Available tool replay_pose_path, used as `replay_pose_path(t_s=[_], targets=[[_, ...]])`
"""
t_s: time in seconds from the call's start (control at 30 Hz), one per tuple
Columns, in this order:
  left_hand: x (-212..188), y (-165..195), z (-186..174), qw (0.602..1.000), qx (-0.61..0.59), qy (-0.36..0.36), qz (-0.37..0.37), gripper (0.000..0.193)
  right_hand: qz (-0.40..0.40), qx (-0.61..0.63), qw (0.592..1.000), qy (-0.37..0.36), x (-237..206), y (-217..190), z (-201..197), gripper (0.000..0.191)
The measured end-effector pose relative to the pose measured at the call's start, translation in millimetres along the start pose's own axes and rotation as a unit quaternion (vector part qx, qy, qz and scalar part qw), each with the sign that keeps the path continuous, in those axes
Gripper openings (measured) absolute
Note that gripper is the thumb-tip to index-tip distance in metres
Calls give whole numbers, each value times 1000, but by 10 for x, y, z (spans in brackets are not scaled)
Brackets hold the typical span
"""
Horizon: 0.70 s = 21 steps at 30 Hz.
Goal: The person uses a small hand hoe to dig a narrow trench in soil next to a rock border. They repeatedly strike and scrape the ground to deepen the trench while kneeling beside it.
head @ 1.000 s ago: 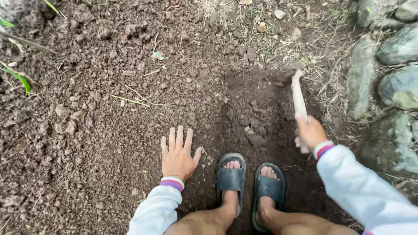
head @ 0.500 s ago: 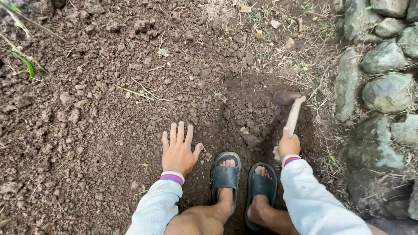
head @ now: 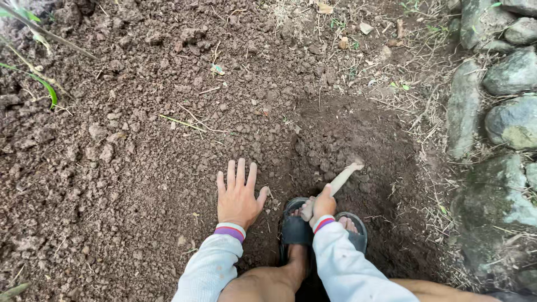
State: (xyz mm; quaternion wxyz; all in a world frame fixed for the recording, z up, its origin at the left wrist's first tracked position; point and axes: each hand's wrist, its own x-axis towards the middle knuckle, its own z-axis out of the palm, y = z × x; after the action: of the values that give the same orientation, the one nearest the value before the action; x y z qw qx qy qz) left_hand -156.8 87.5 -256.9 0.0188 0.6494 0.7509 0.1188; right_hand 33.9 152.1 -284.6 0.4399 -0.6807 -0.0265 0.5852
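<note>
Two hands were at work over a bed of loose brown soil [head: 140, 168]. Left hand [head: 238, 193] lay flat on the ground with fingers spread, palm pressed to the crumbly surface just left of the feet. Right hand [head: 323, 206] was closed in a fist around the pale wooden handle of a small digging tool [head: 341, 179], whose far end was sunk into the earth so that the blade could not be seen. Dark slide sandals [head: 296, 226] stood at the near rim of a shallow hollow [head: 358, 145] of darker, damper soil, already scooped below the level of the surrounding bed. As a judgement, digging was partly done: the hollow had a clear outline and some depth, yet its floor remained uneven and lumpy, and the tool was engaged at its near edge, which suggested more loosening remained. Broken clods lay spread to the left. Grey stones [head: 503, 112] bordered the plot on the right, and dry straw and green blades [head: 39, 84] lay about the margins.
</note>
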Motion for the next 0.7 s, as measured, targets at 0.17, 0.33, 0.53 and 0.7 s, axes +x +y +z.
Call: replay_pose_path(t_s=[0.17, 0.33, 0.53, 0.7], targets=[[2, 28, -61, 1000, 6, 7, 4, 72, 69, 22, 996, -52, -100, 93, 160, 54], [37, 77, -190, 1000, -3, 3, -1, 72, 103, 78, 986, -104, -137, 36, 251, 52], [54, 80, -421, 1000, -20, -1, 10, 74, 156, 166, 960, -161, -152, -111, 234, 41], [58, 79, -598, 999, -36, 10, 11, 74, 181, 192, 949, -172, -230, -286, 267, 35]])
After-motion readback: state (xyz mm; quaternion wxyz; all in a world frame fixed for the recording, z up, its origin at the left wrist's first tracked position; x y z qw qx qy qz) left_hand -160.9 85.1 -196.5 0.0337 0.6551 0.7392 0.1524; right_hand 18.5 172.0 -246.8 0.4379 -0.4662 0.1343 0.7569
